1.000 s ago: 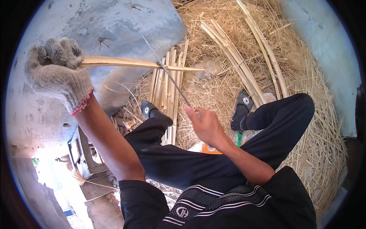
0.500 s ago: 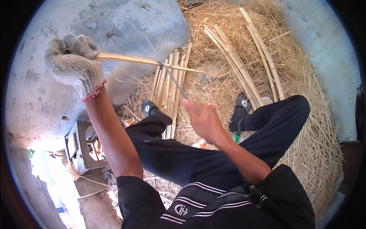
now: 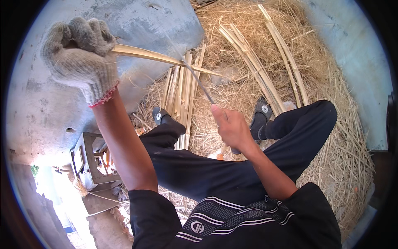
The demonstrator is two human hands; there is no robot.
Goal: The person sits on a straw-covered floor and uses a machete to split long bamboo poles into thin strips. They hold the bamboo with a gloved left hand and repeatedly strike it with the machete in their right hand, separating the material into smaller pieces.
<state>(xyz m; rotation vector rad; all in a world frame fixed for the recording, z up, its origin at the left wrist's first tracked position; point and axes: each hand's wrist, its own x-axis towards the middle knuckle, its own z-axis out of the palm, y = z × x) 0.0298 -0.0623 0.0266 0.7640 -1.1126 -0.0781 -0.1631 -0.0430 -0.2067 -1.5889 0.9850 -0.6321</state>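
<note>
My left hand [image 3: 79, 58], in a white knit glove with a red cuff edge, is raised at the upper left and clenched around one end of a pale bamboo strip [image 3: 157, 57]. The strip runs rightward over my legs. My bare right hand [image 3: 232, 128] grips the handle of a thin knife [image 3: 198, 81], whose blade slants up and meets the strip near its middle. My legs in dark trousers stretch forward, with black sandals on both feet.
A bundle of split bamboo slats [image 3: 182, 95] lies on the ground between my feet. More long slats [image 3: 265, 62] rest on a heap of straw shavings [image 3: 331, 137]. A grey concrete floor [image 3: 37, 108] spreads to the left, with a small wooden stool [image 3: 89, 162] on it.
My gloved left hand has risen and moved right with the strip's end. My right hand has stayed near my knees, and the knife blade now sits further along the strip.
</note>
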